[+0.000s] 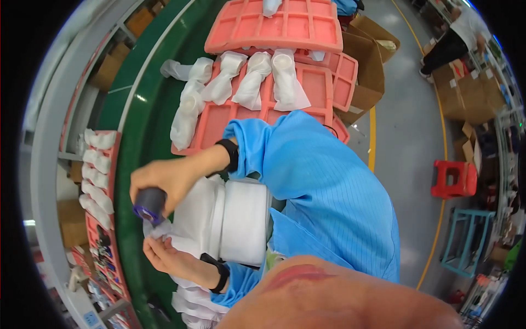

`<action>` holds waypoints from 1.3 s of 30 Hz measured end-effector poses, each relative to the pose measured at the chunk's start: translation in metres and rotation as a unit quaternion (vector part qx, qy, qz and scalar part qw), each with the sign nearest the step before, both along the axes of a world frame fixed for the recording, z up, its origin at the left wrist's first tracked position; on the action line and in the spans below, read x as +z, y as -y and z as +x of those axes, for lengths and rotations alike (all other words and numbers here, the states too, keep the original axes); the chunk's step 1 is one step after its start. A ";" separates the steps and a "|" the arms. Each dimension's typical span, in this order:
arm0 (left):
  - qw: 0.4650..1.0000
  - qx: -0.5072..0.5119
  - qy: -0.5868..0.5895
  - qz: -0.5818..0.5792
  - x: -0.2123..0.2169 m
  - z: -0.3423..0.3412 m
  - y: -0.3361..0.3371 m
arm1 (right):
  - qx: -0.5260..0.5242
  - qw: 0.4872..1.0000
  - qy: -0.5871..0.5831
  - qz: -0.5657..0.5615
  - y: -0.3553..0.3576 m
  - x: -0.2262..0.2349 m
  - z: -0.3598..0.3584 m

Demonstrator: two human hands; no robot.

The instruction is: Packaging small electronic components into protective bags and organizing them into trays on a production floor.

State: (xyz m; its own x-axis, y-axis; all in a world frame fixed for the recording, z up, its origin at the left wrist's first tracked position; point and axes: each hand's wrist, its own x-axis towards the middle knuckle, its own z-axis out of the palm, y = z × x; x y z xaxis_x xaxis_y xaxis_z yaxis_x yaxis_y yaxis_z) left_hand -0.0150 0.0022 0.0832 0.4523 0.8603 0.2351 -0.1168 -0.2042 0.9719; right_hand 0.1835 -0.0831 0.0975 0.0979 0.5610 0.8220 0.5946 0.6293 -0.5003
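Observation:
My right hand is closed around a dark grey cylinder with a purple rim, held tilted over the green work surface. Just below it, my left hand pinches a thin, pale translucent wrapping close to the cylinder's purple end. Whether the wrapping is joined to the cylinder, I cannot tell. Beside my forearms lies a stack of white foam sheets. Several objects in white wrapping rest on pink compartment trays above my right arm.
At the left, another pink tray bears white-wrapped items. A green belt-like surface runs alongside. Across the grey floor at right are a red stool, a light-blue metal frame, cardboard boxes and another person.

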 end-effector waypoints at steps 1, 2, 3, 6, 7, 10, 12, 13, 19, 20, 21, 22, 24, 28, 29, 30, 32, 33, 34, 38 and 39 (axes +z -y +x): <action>0.996 -0.035 0.058 -0.053 -0.004 -0.001 -0.001 | 0.011 1.000 0.006 -0.003 0.002 -0.004 -0.005; 0.986 -0.059 0.112 -0.105 -0.003 -0.004 -0.004 | 0.008 1.000 0.006 0.010 -0.001 -0.007 -0.014; 0.988 -0.060 0.111 -0.093 0.000 -0.006 -0.005 | 0.011 1.000 0.013 0.017 -0.004 -0.011 -0.024; 0.969 -0.045 0.203 -0.133 0.006 -0.006 0.005 | 0.014 0.999 0.038 0.028 -0.001 -0.010 -0.035; 0.969 -0.046 0.206 -0.128 0.007 -0.007 0.002 | 0.023 0.998 0.040 0.044 0.000 -0.006 -0.036; 0.970 -0.051 0.206 -0.114 0.001 -0.010 -0.009 | 0.049 0.995 0.042 0.075 -0.001 0.000 -0.037; 0.979 -0.017 0.184 -0.086 0.008 -0.009 -0.002 | 0.059 0.996 -0.009 0.069 -0.001 -0.001 -0.032; 0.985 0.013 0.159 -0.059 0.014 -0.005 0.006 | 0.063 0.995 -0.036 0.063 -0.001 -0.002 -0.030; 0.994 0.093 -0.008 0.061 0.008 -0.011 -0.003 | 0.076 0.995 -0.032 0.061 -0.001 0.001 -0.036; 0.994 0.099 0.016 0.040 0.009 -0.012 -0.004 | 0.077 0.994 -0.026 0.076 -0.002 0.001 -0.037; 0.994 0.104 0.038 0.019 0.010 -0.013 -0.003 | 0.076 0.993 -0.022 0.090 -0.002 -0.001 -0.038; 0.992 0.109 0.061 -0.002 0.012 -0.012 -0.002 | 0.079 0.993 -0.025 0.084 -0.004 -0.004 -0.040; 0.992 0.099 0.083 -0.004 0.014 -0.006 0.010 | 0.046 0.996 0.027 0.075 -0.008 -0.011 -0.046; 0.991 0.066 0.090 0.071 0.016 -0.004 0.029 | -0.019 0.997 0.077 0.022 -0.011 -0.025 -0.055; 0.987 0.056 0.051 0.142 0.017 -0.005 0.031 | -0.044 0.995 0.091 0.000 -0.011 -0.026 -0.056; 0.976 0.047 0.012 0.212 0.017 -0.006 0.034 | -0.041 0.995 0.091 -0.002 -0.012 -0.027 -0.056; 0.957 0.060 -0.031 0.283 0.016 -0.008 0.045 | -0.031 0.996 0.081 -0.010 -0.011 -0.027 -0.054; 0.930 0.070 -0.074 0.353 0.015 -0.008 0.050 | -0.027 0.997 0.077 -0.014 -0.011 -0.027 -0.053; 0.896 0.079 -0.115 0.421 0.014 -0.007 0.053 | -0.025 0.997 0.077 -0.015 -0.010 -0.026 -0.051; 0.866 0.070 -0.059 0.492 0.019 -0.001 0.058 | -0.047 0.997 0.063 -0.002 -0.009 -0.019 -0.045; 0.866 0.076 -0.063 0.490 0.019 -0.002 0.059 | -0.052 0.996 0.068 0.007 -0.008 -0.016 -0.045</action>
